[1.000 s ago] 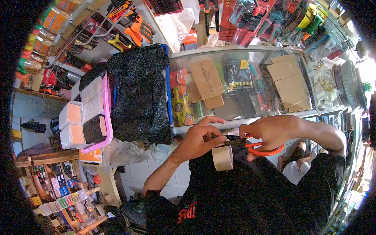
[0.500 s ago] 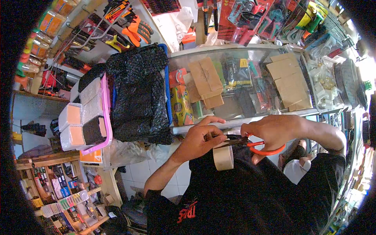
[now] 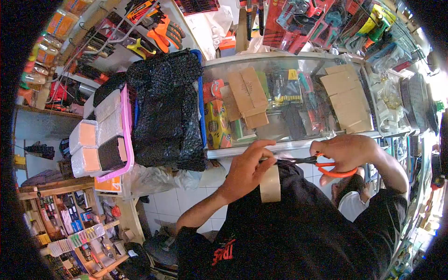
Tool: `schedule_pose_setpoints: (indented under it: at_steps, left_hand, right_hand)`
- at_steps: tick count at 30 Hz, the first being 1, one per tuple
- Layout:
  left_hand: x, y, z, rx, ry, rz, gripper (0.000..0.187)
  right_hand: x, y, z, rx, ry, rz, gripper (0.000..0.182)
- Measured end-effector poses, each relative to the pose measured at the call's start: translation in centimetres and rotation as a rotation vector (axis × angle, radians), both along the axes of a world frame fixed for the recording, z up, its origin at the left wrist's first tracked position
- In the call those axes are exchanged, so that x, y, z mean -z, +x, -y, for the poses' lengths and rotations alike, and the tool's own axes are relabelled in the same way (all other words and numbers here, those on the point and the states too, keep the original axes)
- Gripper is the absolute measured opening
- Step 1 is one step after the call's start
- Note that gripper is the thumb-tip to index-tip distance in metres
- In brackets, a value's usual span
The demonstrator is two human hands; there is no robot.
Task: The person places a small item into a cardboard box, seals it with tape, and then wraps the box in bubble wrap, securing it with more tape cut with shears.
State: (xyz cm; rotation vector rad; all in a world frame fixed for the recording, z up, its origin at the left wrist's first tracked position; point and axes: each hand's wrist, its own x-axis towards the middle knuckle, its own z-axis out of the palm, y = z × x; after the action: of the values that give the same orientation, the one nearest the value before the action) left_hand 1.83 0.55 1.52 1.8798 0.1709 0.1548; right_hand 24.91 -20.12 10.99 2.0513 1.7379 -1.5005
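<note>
My left hand [image 3: 251, 167] is closed at the top of a roll of tan packing tape [image 3: 270, 185], thumb and fingers pinched together at its upper edge. The roll hangs in front of my black shirt. Orange-handled scissors [image 3: 333, 169] are in my right hand [image 3: 346, 151], fingers wrapped round the handle loops. Their dark blades point left toward the tape, with the tips close to my left fingers. Both hands are just in front of the glass counter's near edge [image 3: 298, 148].
Flattened cardboard [image 3: 347, 100] and a small carton [image 3: 248, 92] lie on the glass counter. A black-wrapped parcel in a blue crate [image 3: 203, 107] stands left, beside a pink tray [image 3: 127, 135] of wrapped boxes. Packaged tools [image 3: 298, 21] hang behind. Someone's bare foot [image 3: 337, 192] shows at lower right.
My right hand has moved right with the scissors, drawing the blades back from the tape roll. My left hand and the roll have shifted slightly right.
</note>
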Motion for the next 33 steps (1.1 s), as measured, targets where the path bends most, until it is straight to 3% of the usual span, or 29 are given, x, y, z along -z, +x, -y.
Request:
schedule_pose_setpoints:
  at_steps: [2, 4, 6, 8, 11, 12, 21, 24, 27, 30, 33]
  left_hand:
    - [0.7, 0.0, 0.1, 0.014, -0.017, -0.036, 0.026]
    - [0.5, -0.1, -0.5, 0.0, -0.158, -0.184, 0.04]
    - [0.9, -0.2, -0.6, 0.036, -0.198, -0.164, 0.063]
    - [3.0, -0.5, -0.5, 0.11, -0.134, 0.032, 0.094]
    - [5.5, -0.5, 0.5, 0.175, -0.095, 0.1, 0.123]
    - [6.2, -0.6, 0.6, 0.194, -0.195, 0.033, 0.135]
    - [5.5, 0.7, 1.3, 0.161, -0.387, 0.038, 0.133]
    - [3.8, 0.7, -0.3, 0.047, 0.057, 0.109, 0.125]
    - [1.5, 0.4, -1.5, -0.203, 0.683, 0.004, 0.119]
    - [2.4, 0.7, -3.1, -0.314, 0.839, -0.265, 0.116]
    - [3.9, 1.0, -3.7, -0.315, 0.878, -0.233, 0.115]
  right_hand:
    - [0.3, 1.2, 1.0, 0.076, -0.006, -0.004, 0.079]
    - [1.1, 2.4, 2.5, 0.169, 0.086, -0.019, 0.074]
    - [2.1, 2.7, 3.0, 0.318, 0.125, 0.095, 0.074]
    - [3.6, 2.8, 2.9, 0.432, 0.101, 0.272, 0.075]
    - [8.2, 1.9, 3.1, 0.636, 0.282, 0.418, 0.077]
    - [9.2, 1.7, 2.8, 0.672, 0.249, 0.46, 0.075]
    - [17.1, 0.7, 1.4, 0.709, 0.404, 0.712, 0.058]
    - [16.7, -0.1, 1.2, 0.772, 0.437, 0.672, 0.057]
    - [16.6, -0.7, 1.2, 0.776, 0.459, 0.706, 0.056]
    - [17.8, -1.1, 1.4, 0.774, 0.529, 0.757, 0.057]
    - [18.3, -1.3, 1.3, 0.763, 0.561, 0.789, 0.058]
